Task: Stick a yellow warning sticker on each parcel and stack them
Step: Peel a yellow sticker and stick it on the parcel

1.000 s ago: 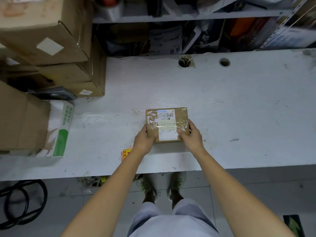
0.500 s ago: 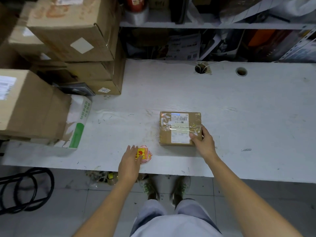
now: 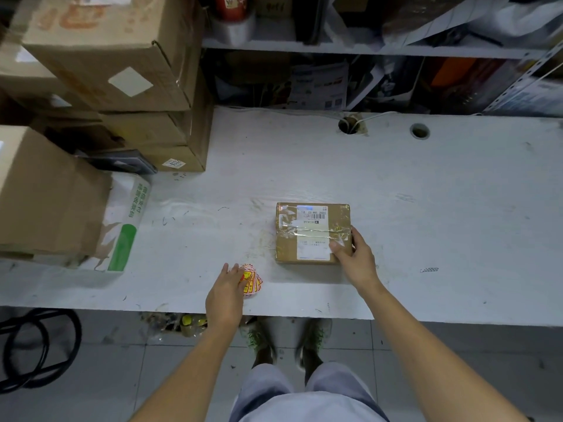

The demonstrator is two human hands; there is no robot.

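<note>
A small brown parcel (image 3: 312,233) with clear tape and a white shipping label lies flat on the white table (image 3: 426,208). My right hand (image 3: 355,257) grips its near right corner, thumb on top. A small bundle of yellow and red warning stickers (image 3: 251,283) lies near the table's front edge, left of the parcel. My left hand (image 3: 227,293) rests on the bundle's left side, fingers touching the stickers and covering part of them.
Large cardboard boxes (image 3: 122,65) are stacked at the back left. A lower box (image 3: 45,196) sits on a white and green carton (image 3: 125,220) at the left edge. Cluttered shelves (image 3: 365,50) run behind the table. Two cable holes (image 3: 419,130) pierce the tabletop.
My left hand has left the parcel and come down onto the sticker bundle near the front edge. My right hand stays on the parcel's near right corner.
</note>
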